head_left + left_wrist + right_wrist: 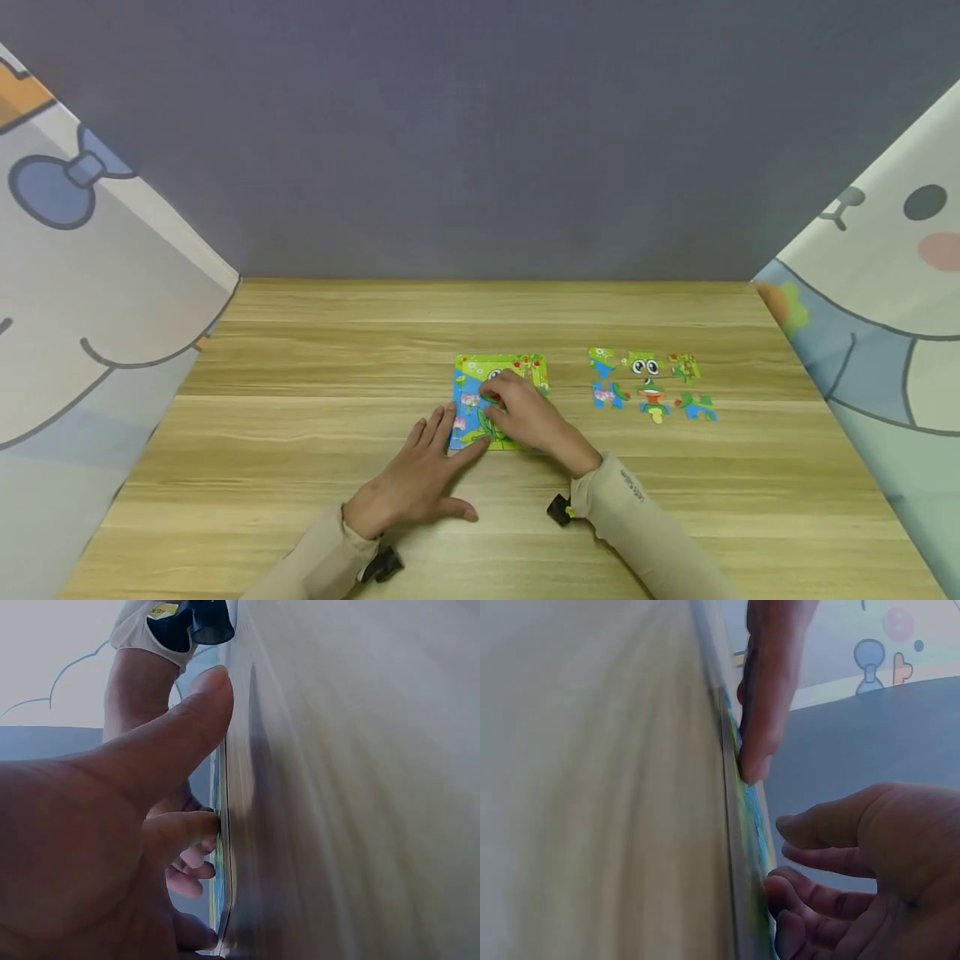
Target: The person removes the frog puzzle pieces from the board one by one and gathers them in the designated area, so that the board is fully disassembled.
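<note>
At the far left a wall panel [135, 275] with a cartoon figure borders the wooden tabletop [315, 350]. Next comes the left hand [420, 483], thumb and fingers spread, its fingertips touching the left and near edges of the frog puzzle board [483, 359], which lies flat near the tabletop's middle. The right hand [528, 417] reaches over the board with bent fingers, fingertips down at the picture; they hide the contact, so I can't tell whether they pinch a piece. Right of the board, well apart, lie loose puzzle pieces, among them an eyes piece [645, 367] and a red-mouthed piece [651, 392].
</note>
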Available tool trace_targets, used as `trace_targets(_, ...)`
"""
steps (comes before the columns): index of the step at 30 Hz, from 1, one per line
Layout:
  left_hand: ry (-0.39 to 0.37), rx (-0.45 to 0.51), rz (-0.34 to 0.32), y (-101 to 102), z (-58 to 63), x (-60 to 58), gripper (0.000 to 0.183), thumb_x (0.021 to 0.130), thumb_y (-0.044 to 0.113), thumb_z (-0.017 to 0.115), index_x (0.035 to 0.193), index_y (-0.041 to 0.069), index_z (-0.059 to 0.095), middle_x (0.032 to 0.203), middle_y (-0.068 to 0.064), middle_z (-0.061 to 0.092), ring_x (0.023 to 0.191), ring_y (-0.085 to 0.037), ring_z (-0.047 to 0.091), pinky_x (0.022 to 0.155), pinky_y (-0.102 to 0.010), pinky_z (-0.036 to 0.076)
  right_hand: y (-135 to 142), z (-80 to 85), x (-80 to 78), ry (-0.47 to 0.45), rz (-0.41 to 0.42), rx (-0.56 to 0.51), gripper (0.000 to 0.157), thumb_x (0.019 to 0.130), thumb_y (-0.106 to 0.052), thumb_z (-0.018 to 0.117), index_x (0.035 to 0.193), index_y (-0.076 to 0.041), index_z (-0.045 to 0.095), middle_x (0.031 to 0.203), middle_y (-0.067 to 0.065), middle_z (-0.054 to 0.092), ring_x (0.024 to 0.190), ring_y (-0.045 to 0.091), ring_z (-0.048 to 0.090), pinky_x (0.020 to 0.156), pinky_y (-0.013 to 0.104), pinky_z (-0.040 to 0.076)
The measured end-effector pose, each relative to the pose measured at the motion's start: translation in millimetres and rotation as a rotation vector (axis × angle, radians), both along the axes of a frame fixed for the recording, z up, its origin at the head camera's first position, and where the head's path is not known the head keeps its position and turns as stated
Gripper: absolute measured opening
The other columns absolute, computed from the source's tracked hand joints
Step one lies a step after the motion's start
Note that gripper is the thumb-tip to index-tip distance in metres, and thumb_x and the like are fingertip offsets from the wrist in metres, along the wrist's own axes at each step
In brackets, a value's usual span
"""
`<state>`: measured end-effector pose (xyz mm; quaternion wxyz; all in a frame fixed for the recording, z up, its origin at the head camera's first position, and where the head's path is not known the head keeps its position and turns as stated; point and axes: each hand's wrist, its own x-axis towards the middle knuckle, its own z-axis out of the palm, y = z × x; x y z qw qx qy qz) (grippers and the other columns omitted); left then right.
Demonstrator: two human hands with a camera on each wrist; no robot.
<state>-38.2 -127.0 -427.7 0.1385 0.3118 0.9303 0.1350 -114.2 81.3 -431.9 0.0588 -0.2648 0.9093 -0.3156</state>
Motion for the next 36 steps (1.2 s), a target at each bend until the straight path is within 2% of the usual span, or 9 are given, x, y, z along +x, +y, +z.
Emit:
trace_targets(5,0.006,-0.007,-0.003,-4,0.1,1.7,0.089,0.080,0.062,0.071,0.154,0.023,0.040,0.161,-0.038,0.014,0.150,-0.054,0.020,0.116,-0.068,0.027,-1,-4.7,0.0,-0.018,-0.016,0.018,0.028,0.093,-0.015,0.069,0.120,-0.006,0.069,0.109,0.006,0.066,0.087,0.012,0.057,0.079,0.033,0.051)
trace_targets(9,0.005,-0.007,-0.001,-7,0.1,2.6,0.090,0.080,0.062,0.071,0.155,0.023,0.040,0.163,-0.036,0.013,0.150,-0.053,0.021,0.115,-0.069,0.027,-3,-6.1,-0.2,-0.028,-0.014,0.047,0.031,0.093,-0.020,0.071,0.121,-0.006,0.069,0.116,0.010,0.065,0.098,0.021,0.063,0.089,0.044,0.054)
trace_targets(14,0.016,-0.011,-0.009,-8,0.6,2.8,0.090,0.080,0.062,0.071,0.154,0.023,0.040,0.163,-0.034,0.015,0.150,-0.052,0.023,0.113,-0.069,0.030,-6,-8.1,0.2,-0.031,-0.010,0.093,0.038,0.091,-0.027,0.073,0.124,-0.009,0.069,0.119,0.010,0.062,0.109,0.028,0.062,0.101,0.053,0.049)
trace_targets(23,-0.018,-0.010,-0.027,-9,1.2,0.0,0.092,0.078,0.064,0.071,0.155,0.026,0.039,0.164,-0.032,0.012,0.150,-0.053,0.021,0.112,-0.072,0.029,-11,-10.7,4.4,0.014,-0.022,0.106,0.034,0.088,-0.026,0.078,0.119,-0.013,0.072,0.110,0.006,0.062,0.095,0.018,0.059,0.082,0.038,0.053)
trace_targets(31,0.026,-0.042,-0.032,-7,-1.0,-0.1,0.094,0.075,0.066,0.072,0.154,0.026,0.040,0.164,-0.032,0.015,0.149,-0.054,0.024,0.111,-0.071,0.031,-17,-14.5,10.5,0.065,-0.060,0.088,0.031,0.087,-0.026,0.078,0.113,-0.009,0.071,0.105,0.005,0.060,0.092,0.018,0.058,0.080,0.037,0.052)
trace_targets(36,0.041,-0.051,-0.027,-7,-1.1,1.2,0.095,0.074,0.066,0.073,0.154,0.026,0.041,0.163,-0.033,0.016,0.148,-0.054,0.024,0.110,-0.071,0.032,-21,-14.4,12.9,0.027,-0.076,0.057,0.028,0.089,-0.023,0.076,0.112,-0.008,0.069,0.106,0.006,0.059,0.094,0.019,0.059,0.080,0.036,0.052)
